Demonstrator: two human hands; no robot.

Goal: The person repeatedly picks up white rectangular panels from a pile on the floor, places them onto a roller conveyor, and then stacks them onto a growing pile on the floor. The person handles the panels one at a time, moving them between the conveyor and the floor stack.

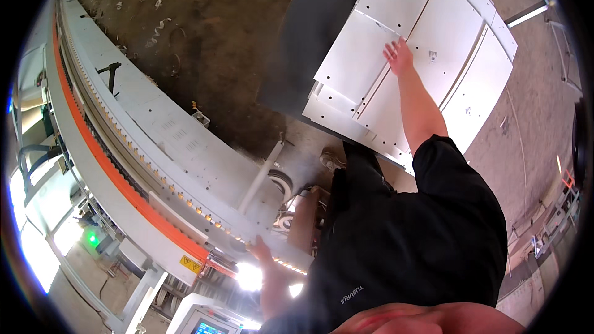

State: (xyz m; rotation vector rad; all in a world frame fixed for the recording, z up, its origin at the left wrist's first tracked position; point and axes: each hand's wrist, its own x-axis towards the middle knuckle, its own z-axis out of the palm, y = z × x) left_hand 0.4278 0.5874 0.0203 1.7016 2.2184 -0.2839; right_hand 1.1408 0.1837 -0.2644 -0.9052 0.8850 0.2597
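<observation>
While the right hand (398, 55) lies flat, fingers spread, on stacked white panels (396, 68), the left hand (260, 250) rests open-fingered on the edge-banding machine (154, 142).

A woodworking or furniture-panel workshop is shown. A long industrial machine (154, 148) with an orange strip and a row of rollers is seen along the left, bearing a yellow warning sticker (190, 264). White cut panels (433, 55) are stacked in a pile at the upper right. The bare concrete floor (216, 25) is littered with offcuts and shavings.
</observation>
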